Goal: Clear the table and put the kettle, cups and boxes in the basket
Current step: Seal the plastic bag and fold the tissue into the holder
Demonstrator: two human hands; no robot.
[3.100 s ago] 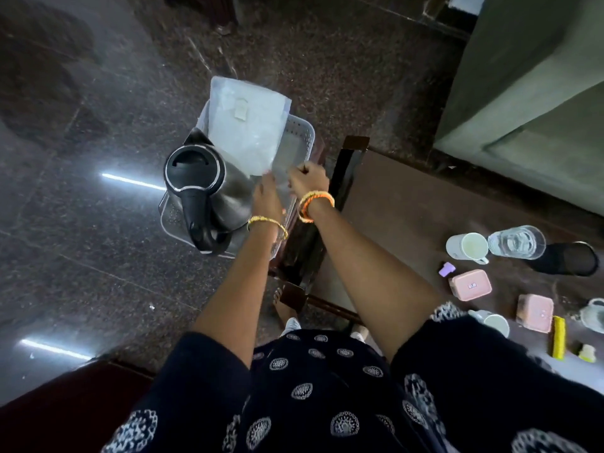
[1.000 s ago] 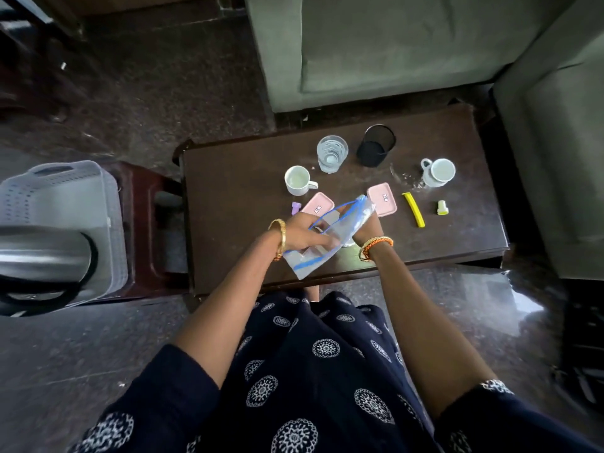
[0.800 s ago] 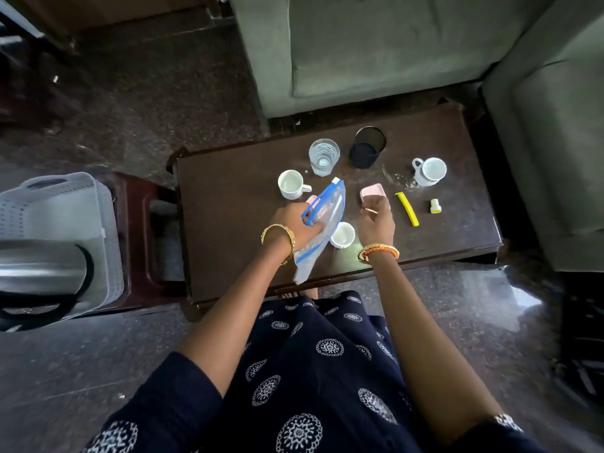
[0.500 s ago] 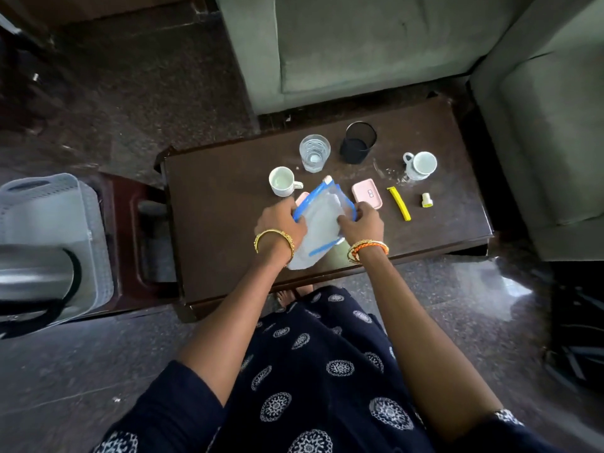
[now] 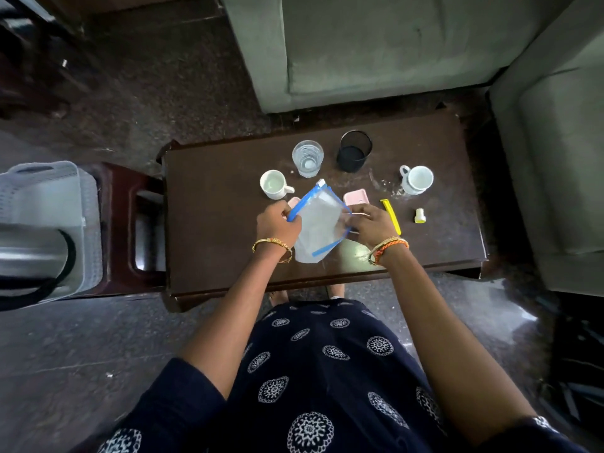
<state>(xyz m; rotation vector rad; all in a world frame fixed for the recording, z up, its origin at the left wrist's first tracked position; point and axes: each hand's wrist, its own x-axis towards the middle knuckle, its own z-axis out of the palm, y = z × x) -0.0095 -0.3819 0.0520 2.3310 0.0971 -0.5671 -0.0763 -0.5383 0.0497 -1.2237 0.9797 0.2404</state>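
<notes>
Over the dark wooden table [image 5: 212, 223], my left hand [image 5: 276, 222] and my right hand [image 5: 372, 225] each grip one side of a clear zip bag [image 5: 318, 223] with a blue rim, its mouth pulled apart. Two pink boxes lie behind it: one [image 5: 357, 197] in plain sight, the other [image 5: 294, 201] mostly hidden by the bag. A white cup [image 5: 274, 184] stands to the left, another white cup [image 5: 417, 179] to the right. The steel kettle [image 5: 31, 253] lies in the white basket [image 5: 42, 181] at far left.
A glass of water [image 5: 308, 157] and a black mesh holder [image 5: 354, 151] stand at the table's back. A yellow clip [image 5: 390, 215] and a small yellow-white piece [image 5: 419, 216] lie on the right. Grey sofas border the far and right sides. The basket rests on a red stool [image 5: 130, 230].
I turned from the basket to the table carrying the bag. My right hand briefly let go near a pink box, then gripped the bag's right side again; both hands now spread its mouth.
</notes>
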